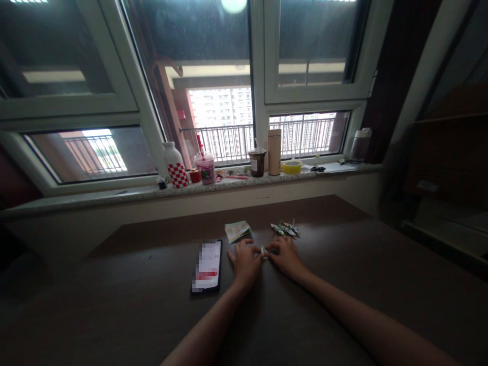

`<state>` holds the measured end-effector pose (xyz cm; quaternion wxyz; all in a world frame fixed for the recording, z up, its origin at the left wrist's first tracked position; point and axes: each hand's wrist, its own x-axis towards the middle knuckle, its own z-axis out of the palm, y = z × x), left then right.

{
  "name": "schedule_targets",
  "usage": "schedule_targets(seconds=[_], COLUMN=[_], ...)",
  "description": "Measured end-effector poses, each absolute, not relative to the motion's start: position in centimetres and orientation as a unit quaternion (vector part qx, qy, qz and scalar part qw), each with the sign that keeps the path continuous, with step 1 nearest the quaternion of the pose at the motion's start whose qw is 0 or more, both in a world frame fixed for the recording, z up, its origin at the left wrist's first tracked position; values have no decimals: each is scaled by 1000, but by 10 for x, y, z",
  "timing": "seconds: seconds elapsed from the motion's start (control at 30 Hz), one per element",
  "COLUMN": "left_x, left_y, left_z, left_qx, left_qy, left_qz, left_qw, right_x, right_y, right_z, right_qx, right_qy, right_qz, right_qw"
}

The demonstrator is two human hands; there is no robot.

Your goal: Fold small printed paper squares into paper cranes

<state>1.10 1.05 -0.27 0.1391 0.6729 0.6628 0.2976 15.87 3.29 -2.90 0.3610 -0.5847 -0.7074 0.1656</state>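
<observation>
Presumably for steadiness, a small paper piece (264, 251) is pinched by the fingertips of the left hand (245, 260) and right hand (285, 255), below the frame's centre; a paper stack (238, 231) and small pile (285, 229) are laid just above, seemingly within easy reach.

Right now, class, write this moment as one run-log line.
left hand: holds small paper | right hand: holds same paper | phone: beside left hand

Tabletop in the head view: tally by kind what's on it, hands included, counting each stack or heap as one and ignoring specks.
Hands: 2 (left hand, right hand)
Small paper piece between them: 1
Heap of folded pieces: 1
Paper stack: 1
Phone: 1
Total: 6
</observation>
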Motion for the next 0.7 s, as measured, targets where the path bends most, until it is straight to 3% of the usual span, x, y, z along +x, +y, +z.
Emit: schedule_targets(seconds=[0.7], left_x=[2], left_y=[14], left_z=[-6], left_qx=[734], left_qy=[601], left_qz=[300], left_qw=[103], right_x=[159], right_y=[33], right_z=[-28], right_qx=[-582], right_qy=[-712], right_qz=[177], right_qw=[350])
